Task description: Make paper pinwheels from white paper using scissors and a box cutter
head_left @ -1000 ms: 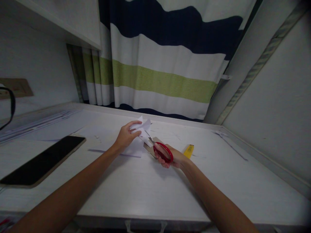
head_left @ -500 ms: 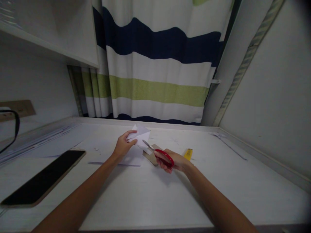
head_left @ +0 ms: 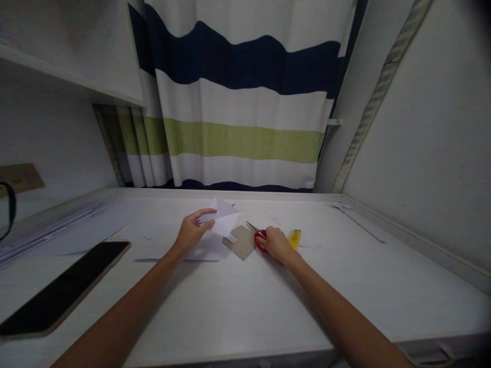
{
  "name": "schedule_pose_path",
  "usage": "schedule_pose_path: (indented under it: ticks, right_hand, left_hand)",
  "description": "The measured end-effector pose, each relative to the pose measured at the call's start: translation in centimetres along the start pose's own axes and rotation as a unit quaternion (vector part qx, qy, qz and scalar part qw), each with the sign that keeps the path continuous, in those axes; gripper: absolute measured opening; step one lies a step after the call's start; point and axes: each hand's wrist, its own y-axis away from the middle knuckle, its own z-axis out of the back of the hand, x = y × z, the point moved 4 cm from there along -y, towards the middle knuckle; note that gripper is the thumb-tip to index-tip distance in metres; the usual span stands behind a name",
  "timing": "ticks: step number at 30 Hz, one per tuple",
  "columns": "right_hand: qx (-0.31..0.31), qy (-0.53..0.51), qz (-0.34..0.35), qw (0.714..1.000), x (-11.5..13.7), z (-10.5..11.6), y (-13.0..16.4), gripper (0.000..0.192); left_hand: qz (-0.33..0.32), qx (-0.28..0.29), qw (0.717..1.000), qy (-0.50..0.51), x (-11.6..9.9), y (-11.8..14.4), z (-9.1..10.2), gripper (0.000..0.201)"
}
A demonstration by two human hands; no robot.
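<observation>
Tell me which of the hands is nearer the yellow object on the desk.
Right. The right hand holds the red scissors just left of the yellow object; the left hand holds folded paper farther left.

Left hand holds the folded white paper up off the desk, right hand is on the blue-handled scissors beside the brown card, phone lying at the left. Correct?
Not quite: the scissors under the right hand have red handles, not blue, as the head view shows. The rest stands: the left hand holds the folded white paper up, beside the brown card, phone at left.
</observation>
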Motion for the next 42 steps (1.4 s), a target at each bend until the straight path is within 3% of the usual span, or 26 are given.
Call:
schedule_pose_path:
  ticks: [4,10,13,17,19,21,26,30,33,38,42]
  right_hand:
    - [-0.025,0.028,0.026,0.999,0.6,-0.1,0.4,0.025]
    - [-0.076,0.033,0.039,0.996,1.0,0.4,0.0,0.032]
    - [-0.08,-0.137,0.095,0.983,2.0,0.7,-0.4,0.037]
    - [0.002,-0.431,0.141,0.891,3.4,0.7,-0.3,0.033]
    - [0.026,-0.487,0.129,0.863,3.6,0.6,0.0,0.029]
    - [0.042,-0.5,0.117,0.857,3.5,0.6,0.2,0.028]
    - [0.085,-0.464,0.122,0.873,3.2,-0.2,0.3,0.026]
    - [0.119,-0.459,0.133,0.87,3.2,-1.0,0.1,0.016]
    - [0.105,-0.441,0.14,0.88,3.0,-1.0,0.1,0.014]
    - [0.082,-0.293,0.166,0.938,2.6,-1.5,0.0,0.01]
    - [0.118,-0.211,0.169,0.956,2.5,-2.4,0.2,0.009]
  left_hand:
    - [-0.025,0.017,0.999,-0.009,-0.9,0.4,-0.3,0.033]
    - [-0.095,-0.001,0.995,-0.033,-1.9,0.8,-0.7,0.028]
    - [-0.12,0.0,0.992,-0.024,-2.0,1.1,-1.2,0.027]
    - [-0.148,0.05,0.987,-0.025,-1.7,1.6,-2.4,0.024]
    - [-0.137,0.08,0.987,-0.023,-1.5,1.8,-3.0,0.024]
    - [-0.113,0.105,0.988,-0.008,-1.3,2.0,-3.3,0.027]
    - [-0.084,0.099,0.991,0.022,-1.2,1.8,-3.0,0.032]
    - [-0.069,0.118,0.99,-0.029,-1.4,1.6,-2.9,0.035]
    - [-0.091,0.161,0.982,-0.046,-1.7,1.7,-3.1,0.033]
    - [-0.075,0.269,0.957,-0.082,-1.2,2.0,-4.0,0.029]
    - [-0.062,0.341,0.926,-0.149,-0.4,2.6,-4.6,0.023]
